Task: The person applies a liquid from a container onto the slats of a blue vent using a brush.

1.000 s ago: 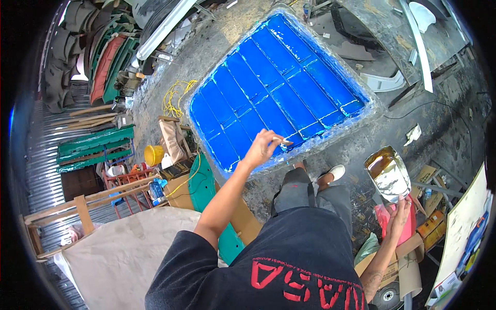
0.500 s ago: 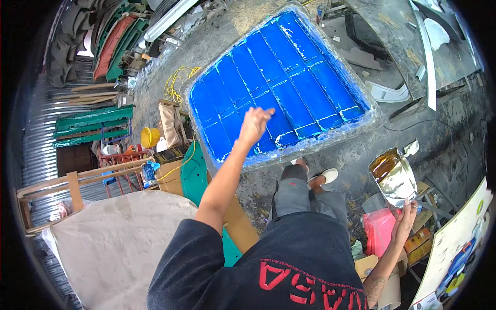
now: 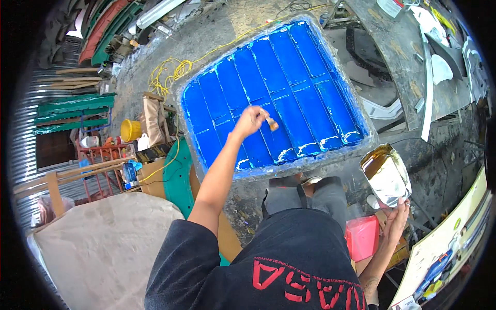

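My left hand (image 3: 250, 122) is closed around a small paintbrush (image 3: 272, 124), whose tan bristles point down over the blue mould. That mould (image 3: 279, 85) is a wide, shallow panel with a grid of ridges and a rough grey rim. Pale whitish, wet-looking patches mark several ridges and the near edge. Out to the right, my right hand (image 3: 397, 216) grips the bottom end of a silver foil-like container (image 3: 388, 178). It is tilted, and its open top shows a brownish, shiny inside. How much liquid it holds I cannot tell.
A yellow cord (image 3: 168, 75) coils beside the mould's far left. Near left lies a beige-covered surface (image 3: 111, 243), with a yellow bucket (image 3: 130, 130) beyond it. A pink-red container (image 3: 361, 237) stands below my right hand. White and grey trim pieces (image 3: 380, 108) lie at the right.
My left hand has turned, so the brush now shows clearly. The silver container has shifted slightly left in view, and the view itself has moved a little.
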`<state>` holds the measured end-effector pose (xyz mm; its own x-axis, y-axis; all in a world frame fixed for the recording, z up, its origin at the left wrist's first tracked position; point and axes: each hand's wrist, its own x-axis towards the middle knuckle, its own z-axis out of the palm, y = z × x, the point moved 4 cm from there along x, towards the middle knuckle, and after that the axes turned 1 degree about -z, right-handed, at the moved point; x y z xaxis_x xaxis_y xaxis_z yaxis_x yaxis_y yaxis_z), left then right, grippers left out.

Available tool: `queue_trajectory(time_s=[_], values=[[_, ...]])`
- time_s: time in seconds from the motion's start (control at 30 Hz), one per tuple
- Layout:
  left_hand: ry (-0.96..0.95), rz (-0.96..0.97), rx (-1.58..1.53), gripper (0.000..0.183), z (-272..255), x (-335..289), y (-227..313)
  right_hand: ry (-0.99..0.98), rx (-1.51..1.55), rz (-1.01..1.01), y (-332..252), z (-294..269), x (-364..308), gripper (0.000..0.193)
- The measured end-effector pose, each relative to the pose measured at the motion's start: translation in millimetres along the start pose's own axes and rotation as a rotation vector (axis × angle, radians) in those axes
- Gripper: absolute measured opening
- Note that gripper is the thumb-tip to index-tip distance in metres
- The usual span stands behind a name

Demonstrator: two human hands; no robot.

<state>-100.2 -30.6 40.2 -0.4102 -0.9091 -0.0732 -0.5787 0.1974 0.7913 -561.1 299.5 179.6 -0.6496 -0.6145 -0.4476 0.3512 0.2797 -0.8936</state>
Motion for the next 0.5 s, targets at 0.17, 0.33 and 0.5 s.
queue_trajectory(time_s=[0.17, 0.33, 0.5], values=[[0.266, 0.187, 0.411, 0.015, -6, 7, 22, -0.057, 0.040, 0.009, -11, 31, -3, 0.060], [0.039, 0.144, 0.439, 0.027, 43, -73, 63, -0.139, 0.023, 0.048, -11, 53, 12, 0.057], [-0.173, 0.013, 0.208, 0.021, 43, -97, 88, -0.221, -0.046, 0.053, -14, 60, 39, 0.053]])
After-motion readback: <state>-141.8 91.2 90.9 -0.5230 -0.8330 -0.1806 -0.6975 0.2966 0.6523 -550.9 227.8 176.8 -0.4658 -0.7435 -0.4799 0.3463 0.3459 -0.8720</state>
